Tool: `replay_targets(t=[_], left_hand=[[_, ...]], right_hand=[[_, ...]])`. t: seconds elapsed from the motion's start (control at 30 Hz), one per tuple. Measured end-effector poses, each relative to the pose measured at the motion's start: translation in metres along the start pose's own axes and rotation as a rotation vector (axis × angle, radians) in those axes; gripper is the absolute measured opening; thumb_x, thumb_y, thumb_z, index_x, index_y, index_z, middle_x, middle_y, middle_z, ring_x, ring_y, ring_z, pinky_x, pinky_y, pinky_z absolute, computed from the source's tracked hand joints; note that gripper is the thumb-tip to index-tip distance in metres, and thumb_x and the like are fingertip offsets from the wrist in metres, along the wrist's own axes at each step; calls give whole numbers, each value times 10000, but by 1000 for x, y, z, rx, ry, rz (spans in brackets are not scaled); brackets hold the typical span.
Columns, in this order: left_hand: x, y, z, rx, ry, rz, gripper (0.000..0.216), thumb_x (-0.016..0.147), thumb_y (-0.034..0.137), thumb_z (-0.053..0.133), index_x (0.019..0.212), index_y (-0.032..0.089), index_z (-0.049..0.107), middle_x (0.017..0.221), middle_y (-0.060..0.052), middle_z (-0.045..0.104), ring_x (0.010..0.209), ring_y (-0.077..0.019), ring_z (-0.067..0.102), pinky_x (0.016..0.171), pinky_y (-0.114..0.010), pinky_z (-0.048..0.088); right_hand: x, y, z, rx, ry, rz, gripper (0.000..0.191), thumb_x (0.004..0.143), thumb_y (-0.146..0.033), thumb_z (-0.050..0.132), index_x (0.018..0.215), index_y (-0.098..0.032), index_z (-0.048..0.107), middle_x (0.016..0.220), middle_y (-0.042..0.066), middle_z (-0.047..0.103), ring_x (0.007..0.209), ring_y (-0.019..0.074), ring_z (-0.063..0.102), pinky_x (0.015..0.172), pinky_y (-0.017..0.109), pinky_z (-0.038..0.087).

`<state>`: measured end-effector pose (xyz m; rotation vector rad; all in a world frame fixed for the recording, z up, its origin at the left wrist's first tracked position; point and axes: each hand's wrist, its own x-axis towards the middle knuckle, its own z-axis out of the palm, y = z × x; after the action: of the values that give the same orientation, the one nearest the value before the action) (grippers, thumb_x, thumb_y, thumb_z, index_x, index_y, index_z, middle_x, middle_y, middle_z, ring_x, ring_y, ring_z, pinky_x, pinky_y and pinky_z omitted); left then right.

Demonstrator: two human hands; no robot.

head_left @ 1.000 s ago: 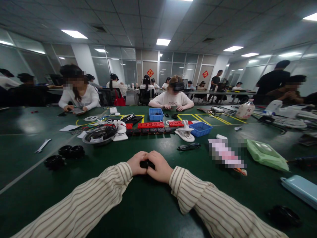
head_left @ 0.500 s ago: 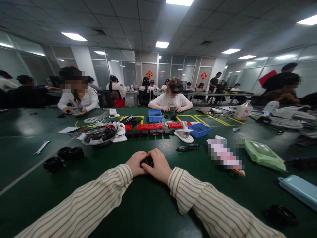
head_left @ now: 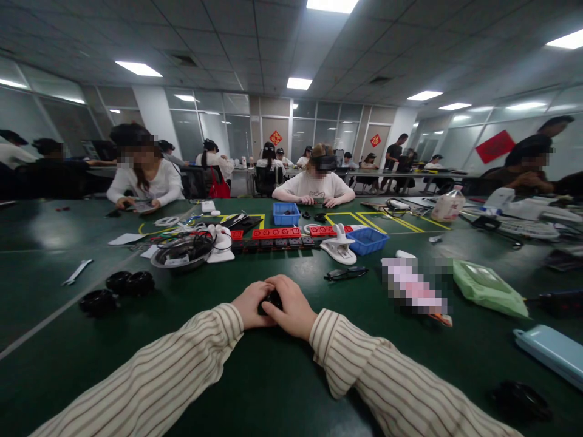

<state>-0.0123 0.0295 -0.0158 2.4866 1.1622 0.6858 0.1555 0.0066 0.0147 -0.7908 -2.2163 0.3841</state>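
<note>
Item: small black part (head_left: pixel 272 299), sitting near the centre of the green table (head_left: pixel 273 382). I am gripping it with left hand (head_left: pixel 249 304) and right hand (head_left: pixel 292 309), fingers curling tight around it. Black discs (head_left: pixel 130 283) are lying left; glasses (head_left: pixel 346 273) are lying farther right.

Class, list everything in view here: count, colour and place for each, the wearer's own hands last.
table: one, dark green, foreground
round parts: three, black, left of the hands
bowl: one, grey metal, ahead left
red blocks: one row, red, centre
baskets: two, blue, near the red blocks
glasses: one pair, black, ahead of the hands
pouch: one, green, right
case: one, light blue, far right
co-workers: two nearest, white tops, across the table
small part: one, black, between both hands
left hand: one, bare, gripping the small part
right hand: one, bare, gripping it too
</note>
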Motion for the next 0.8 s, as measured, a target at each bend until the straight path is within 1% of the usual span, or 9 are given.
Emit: replay_targets(t=[0.1, 0.2, 0.33, 0.4, 0.47, 0.53, 0.63, 0.73, 0.8], left_hand=[[1, 2, 1, 89, 43, 6, 616, 501, 421, 716, 1020, 161, 511, 985, -75, 549, 932, -262, 506, 867, -408, 381], [2, 3, 1, 148, 59, -2, 552, 509, 415, 703, 957, 144, 529, 914, -72, 550, 857, -248, 520, 808, -391, 410], [2, 4, 0, 143, 66, -12, 440, 530, 324, 686, 910, 150, 547, 888, -64, 553, 842, -239, 514, 798, -380, 415], [1, 4, -1, 106, 61, 7, 434, 528, 301, 685, 916, 158, 552, 913, -62, 554, 864, -238, 509, 814, -377, 411], [0, 3, -2, 60, 55, 28, 431, 525, 275, 682, 921, 156, 557, 934, -61, 554, 886, -235, 508, 830, -365, 409], [0, 3, -2, 21, 40, 35, 434, 526, 255, 678, 929, 145, 563, 939, -63, 556, 900, -234, 509, 835, -353, 411], [0, 3, -3, 9, 4, 24, 412, 545, 253, 665, 930, 132, 577, 931, -66, 564, 903, -243, 516, 829, -355, 416], [0, 5, -4, 31, -17, 46, 431, 559, 287, 668, 960, 161, 574, 966, -58, 577, 939, -257, 515, 859, -379, 397], [0, 7, -4, 67, 6, 46, 535, 539, 339, 692, 1024, 171, 542, 1025, -69, 569, 972, -270, 507, 885, -403, 377]], right_hand=[[0, 1, 1, -60, 14, 53, 377, 733, -347, 580, 1042, -168, 459, 1007, 72, 487, 947, 207, 446, 838, 373, 356], [0, 2, 3, -104, 21, 98, 371, 691, -372, 625, 969, -173, 483, 940, 57, 486, 888, 201, 456, 797, 364, 370], [0, 1, 4, -119, 37, 106, 230, 690, -292, 612, 857, -176, 505, 876, 40, 486, 858, 190, 455, 780, 345, 377], [1, 0, 3, -84, 31, 65, 183, 683, -230, 588, 841, -178, 511, 873, 38, 495, 861, 188, 455, 787, 340, 377], [1, 0, 2, -35, 16, 6, 175, 665, -164, 550, 835, -178, 513, 881, 40, 508, 866, 186, 456, 796, 335, 378], [0, 0, 1, 9, 5, -44, 218, 641, -117, 509, 852, -173, 510, 888, 45, 523, 867, 185, 460, 803, 334, 381], [-1, 2, 1, 51, -6, -88, 331, 625, -95, 474, 949, -159, 493, 931, 57, 535, 887, 186, 466, 822, 340, 383], [-2, 2, 1, 40, 9, -91, 406, 649, -131, 500, 1052, -153, 457, 1026, 74, 519, 961, 197, 451, 869, 361, 361], [-1, 1, 1, -3, 26, -55, 401, 678, -202, 547, 1065, -155, 453, 1042, 79, 510, 982, 209, 441, 881, 379, 347]])
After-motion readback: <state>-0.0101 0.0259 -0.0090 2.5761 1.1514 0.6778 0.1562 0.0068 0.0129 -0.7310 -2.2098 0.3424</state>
